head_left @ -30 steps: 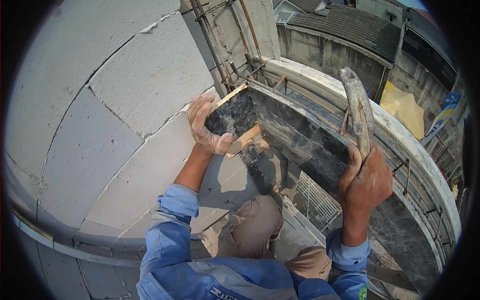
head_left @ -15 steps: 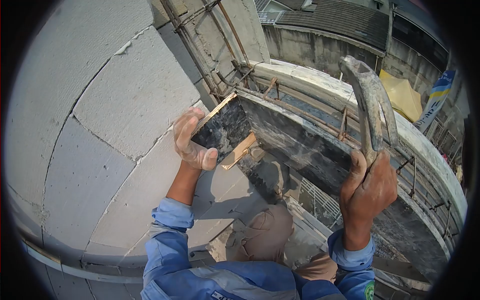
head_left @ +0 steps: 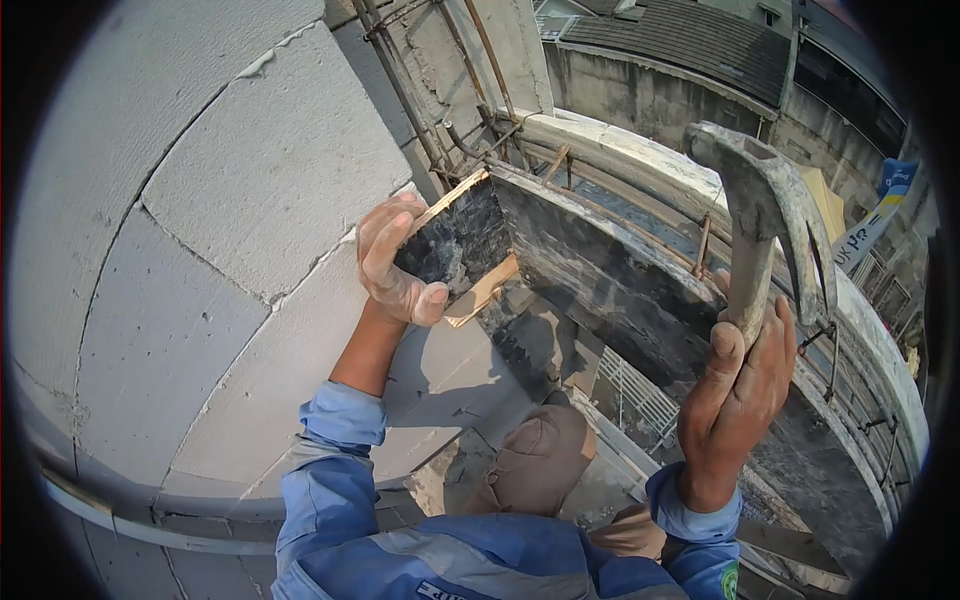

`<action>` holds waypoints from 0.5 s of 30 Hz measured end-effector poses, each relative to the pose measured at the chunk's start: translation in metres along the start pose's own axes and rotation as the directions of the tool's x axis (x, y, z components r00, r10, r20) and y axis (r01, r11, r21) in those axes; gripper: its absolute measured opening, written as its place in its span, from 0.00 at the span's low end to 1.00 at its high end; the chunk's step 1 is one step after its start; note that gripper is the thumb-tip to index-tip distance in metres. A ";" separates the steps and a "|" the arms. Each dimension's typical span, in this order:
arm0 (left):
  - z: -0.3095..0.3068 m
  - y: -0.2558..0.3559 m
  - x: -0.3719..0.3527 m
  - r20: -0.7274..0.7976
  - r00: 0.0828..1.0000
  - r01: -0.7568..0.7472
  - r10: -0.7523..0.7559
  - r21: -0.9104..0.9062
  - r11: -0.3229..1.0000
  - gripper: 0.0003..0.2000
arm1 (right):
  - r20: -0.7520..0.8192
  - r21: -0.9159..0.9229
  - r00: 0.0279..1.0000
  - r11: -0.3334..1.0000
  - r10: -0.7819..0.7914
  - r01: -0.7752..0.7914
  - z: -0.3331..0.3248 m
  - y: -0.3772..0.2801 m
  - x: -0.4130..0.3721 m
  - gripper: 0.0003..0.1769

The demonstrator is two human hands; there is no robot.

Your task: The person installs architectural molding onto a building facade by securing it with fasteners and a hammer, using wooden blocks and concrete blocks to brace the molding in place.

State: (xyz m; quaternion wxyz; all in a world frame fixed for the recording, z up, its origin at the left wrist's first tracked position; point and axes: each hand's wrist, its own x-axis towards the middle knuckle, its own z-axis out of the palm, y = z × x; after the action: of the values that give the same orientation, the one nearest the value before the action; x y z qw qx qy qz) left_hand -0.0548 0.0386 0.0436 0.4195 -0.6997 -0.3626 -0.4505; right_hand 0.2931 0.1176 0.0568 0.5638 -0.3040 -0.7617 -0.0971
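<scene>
Claw hammer (head_left: 757, 225) had swung rightward and rolled since the earlier frame, its forked end now farther right. Right hand (head_left: 735, 400) had turned with it, fingers straighter than before but closed on the handle.

Position: hammer was raised well to the right of the left hand (head_left: 388, 262) and of the short black-faced panel (head_left: 470, 225). Handle's long axis ran nearly up-down in view, head uppermost; right hand was the nearer, being on it. Hammer head and short panel were well apart.

Left hand was clamped around the panel's left end, fingers at the upper edge, thumb toward the lower; no clear change in its place there.

Outward: a wood strip (head_left: 487, 288) sat at the panel's lower edge; a long dark board (head_left: 610, 270) met its far end. Block wall (head_left: 270, 170) stood left, steel bars (head_left: 400, 85) beyond, curved concrete rim (head_left: 880, 350) right.
</scene>
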 end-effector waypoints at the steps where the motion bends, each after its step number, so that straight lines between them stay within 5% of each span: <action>1: -0.001 0.000 -0.002 -0.009 1.000 0.020 -0.020 0.015 1.000 0.34 | 0.039 0.063 0.998 0.996 0.054 -0.057 -0.003 -0.008 -0.008 0.24; 3: -0.002 -0.002 -0.002 -0.049 0.998 0.031 -0.029 0.050 0.998 0.36 | 0.207 0.311 0.978 0.945 0.034 -0.099 -0.006 -0.020 -0.026 0.24; 5: -0.002 -0.001 -0.004 -0.077 0.996 0.060 -0.054 0.078 0.995 0.35 | 0.466 0.548 0.884 0.775 0.028 -0.314 0.005 -0.022 -0.080 0.23; 7: -0.005 0.001 -0.004 -0.078 0.995 0.072 -0.064 0.096 0.993 0.35 | 0.211 0.664 0.975 0.742 -0.071 -0.090 0.036 -0.031 -0.105 0.19; 8: -0.004 0.001 -0.004 -0.068 0.995 0.076 -0.069 0.100 0.992 0.34 | 0.211 0.663 0.975 0.743 -0.072 -0.089 0.043 -0.030 -0.112 0.19; 10: -0.003 0.002 -0.004 -0.084 0.995 0.069 -0.061 0.091 0.993 0.33 | 0.620 0.532 0.782 0.697 0.066 -0.481 0.051 -0.025 -0.121 0.14; 11: -0.003 0.001 -0.003 -0.100 0.994 0.060 -0.051 0.083 0.995 0.32 | 0.685 0.499 0.725 0.682 0.068 -0.536 0.055 -0.021 -0.121 0.15; 15: -0.004 0.000 -0.003 -0.074 0.997 0.036 -0.029 0.103 0.994 0.31 | 0.723 0.467 0.685 0.665 0.093 -0.583 0.066 -0.004 -0.133 0.16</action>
State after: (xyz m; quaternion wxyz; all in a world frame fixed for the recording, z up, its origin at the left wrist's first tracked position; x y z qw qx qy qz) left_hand -0.0572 0.0348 0.0413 0.4610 -0.6540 -0.3814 -0.4629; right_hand 0.2615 0.0999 -0.0871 0.3434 -0.2413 -0.8114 0.4069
